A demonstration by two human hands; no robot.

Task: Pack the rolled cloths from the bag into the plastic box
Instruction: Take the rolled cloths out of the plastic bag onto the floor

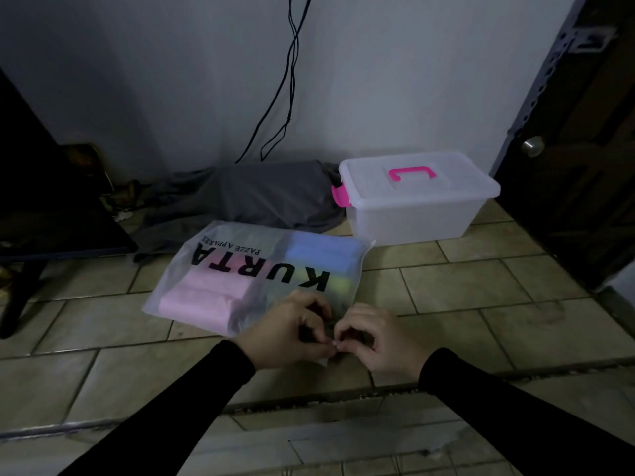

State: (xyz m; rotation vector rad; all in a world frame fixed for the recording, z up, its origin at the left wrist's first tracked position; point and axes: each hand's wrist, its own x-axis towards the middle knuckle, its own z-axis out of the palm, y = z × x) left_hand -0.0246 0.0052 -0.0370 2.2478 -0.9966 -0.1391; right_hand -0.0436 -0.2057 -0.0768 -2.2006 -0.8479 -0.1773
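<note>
Both hands pinch the near corner of the bag (240, 269): left hand (288, 329), right hand (379, 340). The bag lies on the floor (481, 286), rolled cloths (202, 293) inside. The lidded box (417, 197) stands at its 2 o'clock.
</note>
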